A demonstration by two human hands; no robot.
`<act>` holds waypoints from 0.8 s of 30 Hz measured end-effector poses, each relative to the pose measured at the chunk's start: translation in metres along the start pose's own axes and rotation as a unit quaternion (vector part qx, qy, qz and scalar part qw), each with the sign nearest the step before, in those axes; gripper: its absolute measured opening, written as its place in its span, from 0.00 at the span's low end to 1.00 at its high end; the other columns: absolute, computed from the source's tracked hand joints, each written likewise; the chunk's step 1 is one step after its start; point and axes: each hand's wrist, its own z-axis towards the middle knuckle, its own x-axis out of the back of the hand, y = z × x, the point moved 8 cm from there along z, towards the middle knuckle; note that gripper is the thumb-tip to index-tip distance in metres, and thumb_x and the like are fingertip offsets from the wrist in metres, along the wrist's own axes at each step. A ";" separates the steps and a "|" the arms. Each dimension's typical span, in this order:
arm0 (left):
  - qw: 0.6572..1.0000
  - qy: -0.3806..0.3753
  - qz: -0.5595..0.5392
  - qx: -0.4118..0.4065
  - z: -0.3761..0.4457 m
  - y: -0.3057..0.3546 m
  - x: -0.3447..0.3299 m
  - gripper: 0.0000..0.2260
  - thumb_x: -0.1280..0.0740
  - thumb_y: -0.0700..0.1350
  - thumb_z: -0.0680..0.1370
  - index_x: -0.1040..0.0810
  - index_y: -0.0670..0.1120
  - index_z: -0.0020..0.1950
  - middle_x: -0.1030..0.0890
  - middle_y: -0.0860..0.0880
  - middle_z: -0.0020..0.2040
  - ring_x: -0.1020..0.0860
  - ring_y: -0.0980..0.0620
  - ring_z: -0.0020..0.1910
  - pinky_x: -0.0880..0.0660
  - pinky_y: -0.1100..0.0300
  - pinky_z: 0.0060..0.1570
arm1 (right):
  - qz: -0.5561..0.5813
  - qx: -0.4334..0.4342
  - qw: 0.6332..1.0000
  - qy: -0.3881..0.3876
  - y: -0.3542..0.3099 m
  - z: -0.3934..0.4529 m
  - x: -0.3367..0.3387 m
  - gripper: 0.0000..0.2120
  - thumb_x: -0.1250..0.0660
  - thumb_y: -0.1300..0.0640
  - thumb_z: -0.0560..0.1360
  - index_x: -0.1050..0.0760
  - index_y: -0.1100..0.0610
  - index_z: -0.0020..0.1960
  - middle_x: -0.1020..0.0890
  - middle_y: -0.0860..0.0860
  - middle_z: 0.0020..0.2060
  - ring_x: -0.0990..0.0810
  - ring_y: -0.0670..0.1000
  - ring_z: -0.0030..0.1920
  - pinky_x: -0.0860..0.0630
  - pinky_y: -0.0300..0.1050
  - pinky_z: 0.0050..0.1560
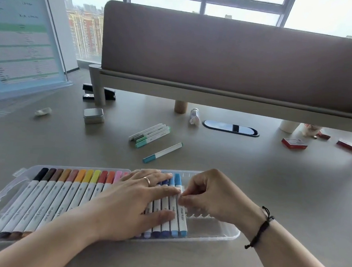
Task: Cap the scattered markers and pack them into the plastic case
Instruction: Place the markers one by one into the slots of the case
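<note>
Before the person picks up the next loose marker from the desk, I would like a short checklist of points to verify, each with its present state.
1. Free slots remain at the right end of the clear plastic case: ok.
2. Light blue marker, last in the row, lies flat in its slot: cannot tell; the right hand pinches it near the middle.
3. Left hand rests flat on the packed purple and blue markers, steadying them: ok.
4. Single teal-capped marker lying alone on the grey desk is capped: ok.
5. Bundle of four green-toned markers behind it is capped: cannot tell for every one.
6. A hand is free to reach: not ok.
</note>
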 end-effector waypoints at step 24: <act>0.996 0.058 -0.071 0.022 0.000 -0.030 0.023 0.13 0.36 0.63 0.77 0.22 0.69 0.61 0.28 0.71 0.66 0.35 0.69 0.66 0.34 0.59 0.69 | -0.119 0.063 0.985 0.105 -0.037 0.066 0.026 0.02 0.24 0.59 0.72 0.17 0.53 0.42 0.17 0.47 0.32 0.21 0.42 0.32 0.29 0.31 0.33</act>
